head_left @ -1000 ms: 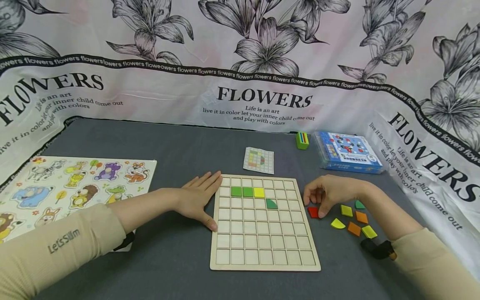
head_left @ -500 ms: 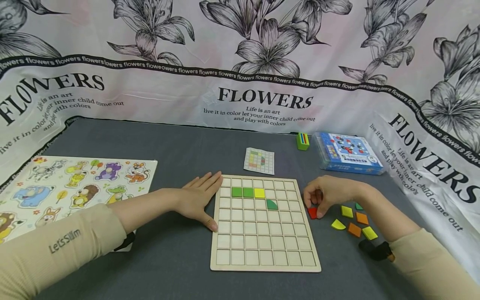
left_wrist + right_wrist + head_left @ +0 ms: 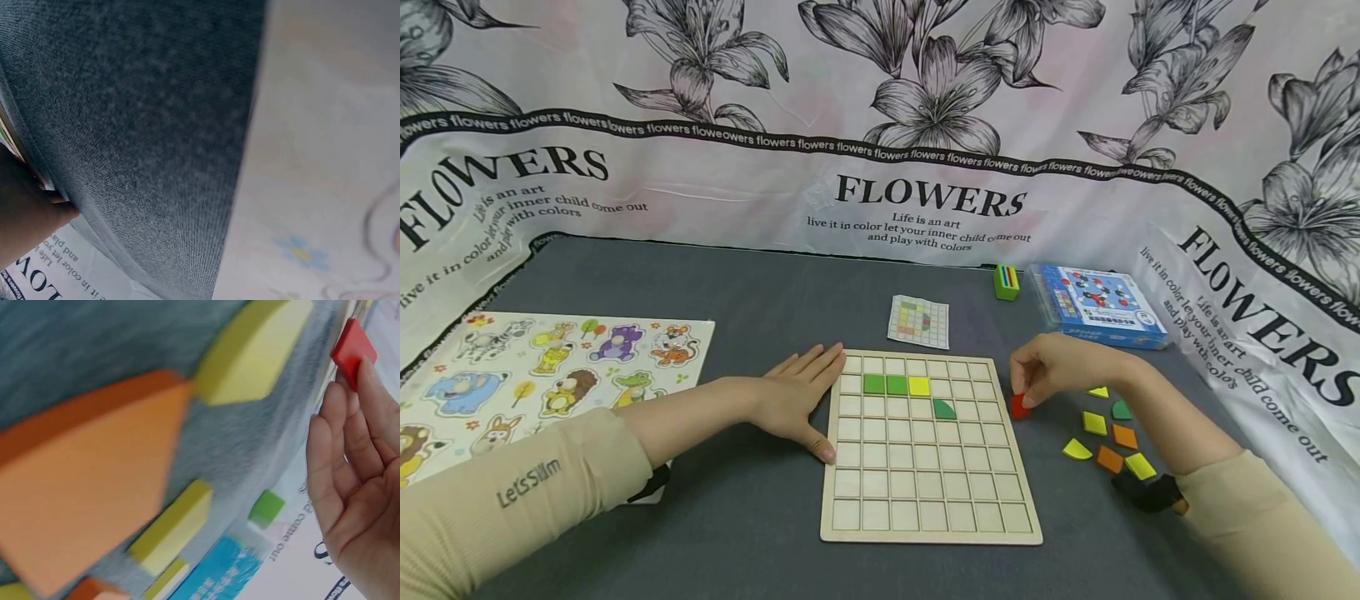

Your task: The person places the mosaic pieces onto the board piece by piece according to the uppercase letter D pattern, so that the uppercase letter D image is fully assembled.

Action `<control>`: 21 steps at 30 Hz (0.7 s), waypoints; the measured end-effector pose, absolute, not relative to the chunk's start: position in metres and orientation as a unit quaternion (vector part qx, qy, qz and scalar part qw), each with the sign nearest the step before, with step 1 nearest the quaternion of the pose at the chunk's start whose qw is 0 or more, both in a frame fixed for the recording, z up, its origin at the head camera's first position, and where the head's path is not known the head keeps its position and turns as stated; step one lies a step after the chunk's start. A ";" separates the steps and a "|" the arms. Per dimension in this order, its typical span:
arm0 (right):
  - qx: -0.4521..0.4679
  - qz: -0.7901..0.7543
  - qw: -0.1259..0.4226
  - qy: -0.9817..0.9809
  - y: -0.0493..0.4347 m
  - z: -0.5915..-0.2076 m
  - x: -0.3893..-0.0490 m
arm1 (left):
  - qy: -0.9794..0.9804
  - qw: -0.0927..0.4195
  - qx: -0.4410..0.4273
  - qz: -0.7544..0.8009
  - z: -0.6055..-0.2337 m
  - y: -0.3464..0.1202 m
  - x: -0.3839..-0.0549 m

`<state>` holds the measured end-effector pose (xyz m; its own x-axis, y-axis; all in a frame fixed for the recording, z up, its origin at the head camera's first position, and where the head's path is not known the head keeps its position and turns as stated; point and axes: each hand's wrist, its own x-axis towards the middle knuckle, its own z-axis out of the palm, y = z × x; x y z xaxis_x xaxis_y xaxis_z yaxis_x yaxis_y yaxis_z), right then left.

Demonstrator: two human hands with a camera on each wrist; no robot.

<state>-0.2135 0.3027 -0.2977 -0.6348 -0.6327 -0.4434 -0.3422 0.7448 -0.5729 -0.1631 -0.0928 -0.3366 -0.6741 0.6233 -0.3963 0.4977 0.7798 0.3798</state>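
The red piece (image 3: 1019,407) is being pinched between thumb and fingers by the grip of the right hand (image 3: 1060,367), which is being closed down to the piece's thickness. It is being held just beside the right edge of the wooden grid board (image 3: 900,483); whether the counter (image 3: 737,525) is being touched by it cannot be told. The board's left edge is being touched by the left hand (image 3: 793,402), its grip being spread flat, fingers straight and thumb apart. Upper cells are being filled by two green squares (image 3: 874,384), a yellow square (image 3: 919,386) and a dark green quarter-round (image 3: 943,409). Beside the right forearm, loose yellow pieces (image 3: 1077,450), orange pieces (image 3: 1109,459) and a green piece (image 3: 1121,409) are being carried by the counter. Beyond, a printed card (image 3: 918,322), a green block (image 3: 1005,283) and a blue box (image 3: 1105,307) are being supported; at left, an animal board (image 3: 572,367) is being partly covered by the left sleeve (image 3: 535,492).
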 end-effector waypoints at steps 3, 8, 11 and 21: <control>-0.296 -0.235 0.303 0.875 0.296 -0.296 -0.213 | 0.907 0.258 0.309 0.122 -0.337 -0.093 -0.163; -0.330 -0.248 0.290 0.864 0.277 -0.292 -0.206 | 0.908 0.256 0.309 0.123 -0.338 -0.093 -0.164; -0.338 -0.252 0.291 0.859 0.265 -0.291 -0.202 | 0.908 0.255 0.309 0.122 -0.338 -0.093 -0.164; -0.330 -0.270 0.317 0.847 0.233 -0.292 -0.195 | 0.909 0.253 0.310 0.118 -0.338 -0.093 -0.163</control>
<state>-0.1948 0.2327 -0.2916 -0.5812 -0.7300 -0.3595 -0.3870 0.6366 -0.6670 -0.1630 -0.0928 -0.3378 -0.6808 0.6223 -0.3863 0.5034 0.7806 0.3704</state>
